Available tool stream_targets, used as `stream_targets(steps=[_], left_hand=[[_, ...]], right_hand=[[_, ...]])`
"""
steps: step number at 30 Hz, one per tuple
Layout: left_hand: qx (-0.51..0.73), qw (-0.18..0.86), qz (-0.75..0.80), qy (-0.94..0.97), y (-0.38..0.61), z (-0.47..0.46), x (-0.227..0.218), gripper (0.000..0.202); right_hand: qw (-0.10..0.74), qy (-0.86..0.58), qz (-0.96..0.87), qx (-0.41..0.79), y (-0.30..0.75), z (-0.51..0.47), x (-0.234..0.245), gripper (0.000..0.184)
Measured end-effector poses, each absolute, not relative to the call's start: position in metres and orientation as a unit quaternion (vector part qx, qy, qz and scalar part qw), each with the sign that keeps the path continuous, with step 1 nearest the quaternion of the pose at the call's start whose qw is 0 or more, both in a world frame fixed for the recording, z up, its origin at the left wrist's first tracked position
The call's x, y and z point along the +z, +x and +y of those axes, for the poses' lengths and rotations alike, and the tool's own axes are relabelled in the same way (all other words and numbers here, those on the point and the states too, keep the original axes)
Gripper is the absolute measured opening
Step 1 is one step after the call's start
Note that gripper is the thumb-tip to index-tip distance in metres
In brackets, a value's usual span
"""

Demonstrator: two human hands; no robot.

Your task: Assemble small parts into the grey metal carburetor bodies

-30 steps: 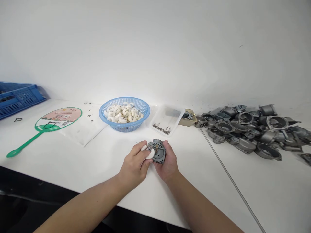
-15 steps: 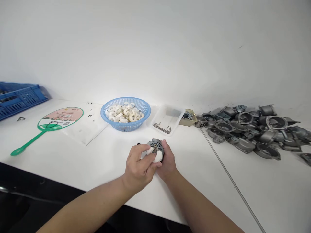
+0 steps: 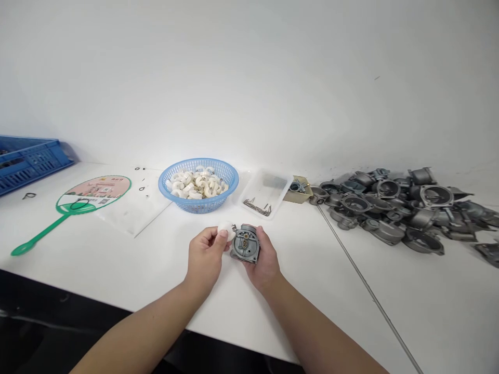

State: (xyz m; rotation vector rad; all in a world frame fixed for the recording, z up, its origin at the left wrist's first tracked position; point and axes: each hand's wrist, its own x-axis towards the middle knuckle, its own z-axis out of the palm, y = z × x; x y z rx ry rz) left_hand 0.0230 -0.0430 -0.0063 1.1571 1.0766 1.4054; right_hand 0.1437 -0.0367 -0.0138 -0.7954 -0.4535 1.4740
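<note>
Between the thumb and fingers of my left hand (image 3: 205, 255) is a white plastic carburetor float (image 3: 226, 228), with a small metal piece at its right side. My right hand (image 3: 267, 262) grips a grey metal carburetor body (image 3: 246, 245) from its right side. The body's open face is turned up toward me, showing brass jets near its middle. The float is at the body's upper left edge, off its open face; whether the two touch I cannot tell.
A blue basket (image 3: 198, 206) of white floats stands behind my hands. Right of it are a clear tray (image 3: 275, 192) with metal pins and a small yellowish box (image 3: 298, 196). Carburetor bodies (image 3: 384, 228) are heaped at right. A green-handled fan (image 3: 42, 234) and a blue crate (image 3: 35, 163) are at left.
My left hand has lifted the float off the carburetor body and moved left with it, uncovering the body's inside. My right hand keeps its grip on the body.
</note>
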Motion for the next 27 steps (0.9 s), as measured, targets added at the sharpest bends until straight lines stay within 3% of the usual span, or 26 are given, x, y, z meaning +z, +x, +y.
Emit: stream_targets(steps=[4,8,13,19,27], left_hand=[[0.554,0.575,0.433,0.418,0.024,-0.038,-0.006,0.034],[0.554,0.591,0.423,0.406,0.026,-0.037,-0.005,0.038],[0.551,0.596,0.423,0.402,0.027,-0.037,-0.005,0.057],[0.535,0.586,0.436,0.425,0.030,-0.037,-0.009,0.045],[0.550,0.482,0.401,0.551,0.027,-0.040,-0.017,0.026]], right_hand=[[0.651,-0.350,-0.208,0.641,0.143,-0.037,-0.013,0.035],[0.652,-0.351,-0.208,0.639,0.144,-0.037,-0.015,0.036],[0.666,-0.353,-0.235,0.614,0.146,-0.036,-0.018,0.035],[0.660,-0.355,-0.247,0.614,0.146,-0.036,-0.019,0.035],[0.667,-0.377,-0.250,0.592,0.142,-0.034,-0.019,0.036]])
